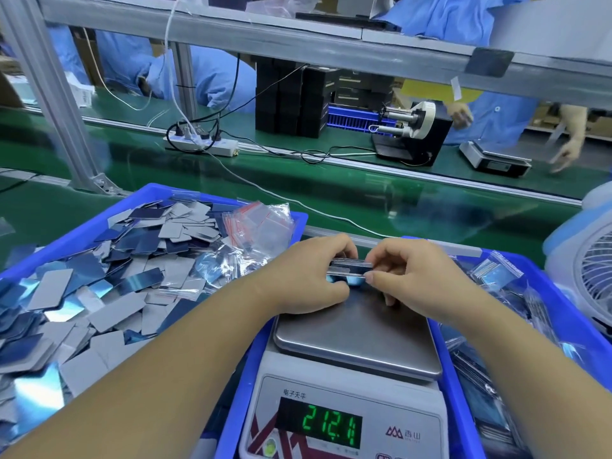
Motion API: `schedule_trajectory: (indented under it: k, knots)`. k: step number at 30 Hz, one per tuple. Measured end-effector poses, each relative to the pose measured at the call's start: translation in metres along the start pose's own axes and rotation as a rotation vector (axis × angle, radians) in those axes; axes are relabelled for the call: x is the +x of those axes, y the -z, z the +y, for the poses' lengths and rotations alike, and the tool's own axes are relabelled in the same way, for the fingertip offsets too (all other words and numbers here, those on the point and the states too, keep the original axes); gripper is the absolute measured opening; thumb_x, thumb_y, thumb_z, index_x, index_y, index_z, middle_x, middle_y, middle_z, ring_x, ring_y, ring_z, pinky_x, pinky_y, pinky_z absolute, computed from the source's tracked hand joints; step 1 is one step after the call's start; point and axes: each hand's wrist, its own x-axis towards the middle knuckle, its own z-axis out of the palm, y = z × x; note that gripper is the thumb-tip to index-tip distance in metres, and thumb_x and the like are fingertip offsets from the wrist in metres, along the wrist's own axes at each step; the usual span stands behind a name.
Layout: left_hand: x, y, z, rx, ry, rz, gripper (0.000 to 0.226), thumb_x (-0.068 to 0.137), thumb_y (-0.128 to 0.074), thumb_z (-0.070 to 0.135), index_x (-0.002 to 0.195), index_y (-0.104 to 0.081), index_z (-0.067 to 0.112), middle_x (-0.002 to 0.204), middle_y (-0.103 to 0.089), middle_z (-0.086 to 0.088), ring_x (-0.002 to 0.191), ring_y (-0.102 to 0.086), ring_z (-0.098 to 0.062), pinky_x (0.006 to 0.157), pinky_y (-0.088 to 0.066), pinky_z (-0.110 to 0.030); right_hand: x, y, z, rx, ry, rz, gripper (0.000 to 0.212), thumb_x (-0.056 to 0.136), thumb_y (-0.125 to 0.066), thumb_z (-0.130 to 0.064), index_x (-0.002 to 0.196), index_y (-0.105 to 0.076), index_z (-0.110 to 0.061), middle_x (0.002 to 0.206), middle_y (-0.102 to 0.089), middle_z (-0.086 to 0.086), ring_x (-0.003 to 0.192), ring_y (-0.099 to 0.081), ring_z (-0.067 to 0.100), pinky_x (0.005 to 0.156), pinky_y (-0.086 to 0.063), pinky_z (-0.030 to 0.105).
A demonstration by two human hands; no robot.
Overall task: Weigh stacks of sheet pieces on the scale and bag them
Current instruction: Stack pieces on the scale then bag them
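"212.1" on scale display [332, 425]

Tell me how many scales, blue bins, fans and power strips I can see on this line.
Scales: 2, the near one reading 212.1 under both hands, and a far one across the belt.
Blue bins: 2, the left with loose sheet pieces, the right with bagged ones.
Fans: 1.
Power strips: 1.
Total: 6.

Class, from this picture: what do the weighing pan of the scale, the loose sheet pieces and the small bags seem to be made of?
Weighing pan: probably brushed stainless steel, grey with a dull sheen.
Loose sheet pieces: thin, stiff sheet, mirror-bright blue on one face, matt grey on the other; possibly coated metal or film.
Small bags: clear, crinkly plastic with red zip strips.
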Motion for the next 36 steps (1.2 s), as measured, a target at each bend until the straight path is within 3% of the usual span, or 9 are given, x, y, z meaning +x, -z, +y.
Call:
schedule_trajectory:
  k: [2,7,12,16,20,25,30,34,36]
  knots:
    - [0.000,0.001,0.000,-0.009,0.006,-0.007,0.028,0.077,-0.059,0.021,0.103,-0.056,0.030,0.095,-0.063,0.012,0.087,-0.058,-0.009,0.082,-0.051,-0.039,0.001,0.005,0.002,0.015,-0.005,0.007,0.018,0.084,-0.075,-0.014,0.084,-0.060,-0.024,0.064,-0.065,-0.007,0.048,-0.059,0.010,0.051,-0.046,0.022]
    - [0.000,0.000,0.002,-0.021,0.049,-0.011,0.031,0.071,-0.053,0.029,0.102,-0.050,0.032,0.094,-0.061,0.011,0.087,-0.057,-0.014,0.082,-0.050,-0.042,-0.001,0.004,-0.002,-0.042,0.015,0.018,0.035,0.073,-0.084,-0.026,0.095,-0.057,-0.034,0.094,-0.063,-0.012,0.049,-0.049,0.003,0.053,-0.039,0.012]
    - [0.003,-0.003,0.005,-0.074,0.083,0.007,0.033,0.067,-0.051,0.027,0.097,-0.040,0.036,0.092,-0.060,0.009,0.089,-0.058,-0.019,0.083,-0.051,-0.045,0.001,-0.023,-0.014,-0.146,0.147,0.081,0.023,0.074,-0.076,-0.015,0.088,-0.064,-0.030,0.072,-0.060,-0.020,0.064,-0.054,-0.006,0.060,-0.037,0.010]
    - [0.006,-0.001,0.010,-0.346,0.103,0.092,0.044,0.063,-0.046,0.017,0.105,-0.041,0.031,0.105,-0.055,0.001,0.098,-0.053,-0.016,0.080,-0.046,-0.022,0.002,-0.021,-0.013,-0.151,0.137,0.086,0.018,0.079,-0.078,-0.018,0.087,-0.066,-0.028,0.064,-0.058,-0.028,0.062,-0.051,-0.003,0.059,-0.036,0.011]
    - [0.010,0.000,0.022,-0.651,0.142,0.180,0.046,0.057,-0.038,0.014,0.100,-0.043,0.029,0.111,-0.054,-0.006,0.097,-0.052,-0.012,0.063,-0.040,-0.006,0.001,-0.017,-0.012,-0.162,0.124,0.069,0.019,0.080,-0.080,-0.020,0.090,-0.066,-0.028,0.068,-0.055,-0.040,0.061,-0.051,-0.003,0.058,-0.036,0.010]
    - [0.015,-0.010,0.031,-0.805,0.135,0.258,0.043,0.055,-0.038,0.012,0.096,-0.047,0.022,0.099,-0.057,-0.005,0.081,-0.057,-0.014,0.060,-0.043,-0.012,0.002,-0.022,-0.015,-0.175,0.146,0.087,0.021,0.078,-0.078,-0.019,0.085,-0.061,-0.030,0.071,-0.059,-0.022,0.066,-0.052,-0.004,0.059,-0.034,0.013]
    - [0.018,-0.019,0.033,-0.798,0.106,0.310,0.033,0.059,-0.042,0.012,0.090,-0.050,0.022,0.086,-0.056,0.000,0.075,-0.053,-0.016,0.068,-0.044,-0.024,0.002,-0.021,-0.021,-0.261,0.148,0.067,0.018,0.081,-0.075,-0.024,0.095,-0.066,-0.016,0.091,-0.069,-0.004,0.087,-0.061,0.016,0.079,-0.049,0.037]
    - [0.019,-0.019,0.030,-0.723,0.136,0.359,0.025,0.065,-0.042,0.020,0.087,-0.051,0.028,0.081,-0.055,0.007,0.066,-0.052,-0.005,0.066,-0.045,-0.023,0.000,-0.015,-0.023,-0.219,0.130,0.045,0.015,0.079,-0.076,-0.023,0.091,-0.067,-0.026,0.086,-0.070,-0.013,0.084,-0.064,0.007,0.078,-0.052,0.035]
    - [0.020,-0.022,0.031,-0.673,0.172,0.346,0.023,0.065,-0.041,0.023,0.084,-0.051,0.031,0.077,-0.055,0.012,0.066,-0.052,-0.006,0.068,-0.045,-0.028,-0.001,-0.020,-0.024,-0.198,0.125,0.014,0.020,0.079,-0.074,-0.020,0.086,-0.063,-0.035,0.083,-0.069,-0.023,0.081,-0.063,-0.002,0.073,-0.051,0.021]
